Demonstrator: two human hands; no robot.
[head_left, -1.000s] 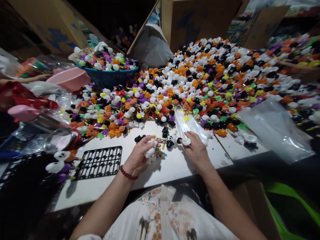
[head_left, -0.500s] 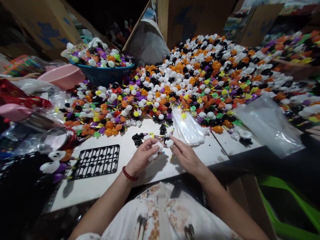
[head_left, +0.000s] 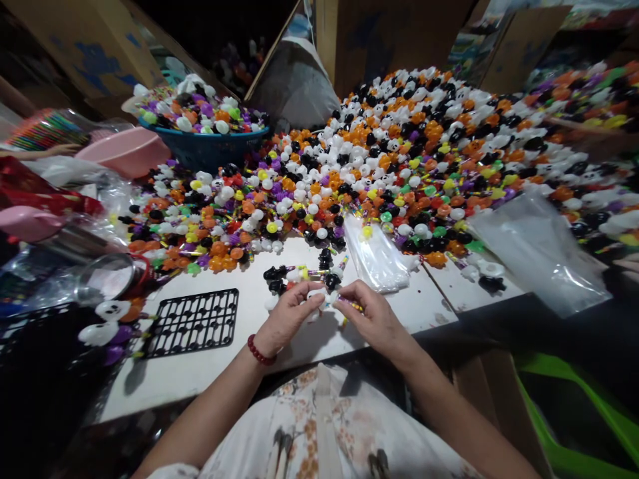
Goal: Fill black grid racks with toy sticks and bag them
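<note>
My left hand (head_left: 288, 318), with a red bead bracelet at its wrist, pinches a small white piece (head_left: 315, 294) between thumb and fingers. Close on its right, my right hand (head_left: 368, 314) is closed on a small tube with yellow and purple colours (head_left: 351, 304). The fingertips of both hands nearly meet over the white table (head_left: 194, 382). Just beyond them lie black-topped toys (head_left: 273, 273) and a few colourful tubes. A black grid tray (head_left: 197, 322) rests left of my left hand.
A large heap of small toys (head_left: 319, 193) spreads across the back. Clear plastic bags (head_left: 377, 256) lie right of centre, with a larger one (head_left: 542, 246) farther right. A blue basin (head_left: 210, 148) and a pink basin (head_left: 124, 153) stand back left. Another person's hand (head_left: 64, 150) shows far left.
My right hand has turned its fingers inward and now shows a coloured tube in its grip. My left hand has shifted slightly. The other person's arm at the far left shows more.
</note>
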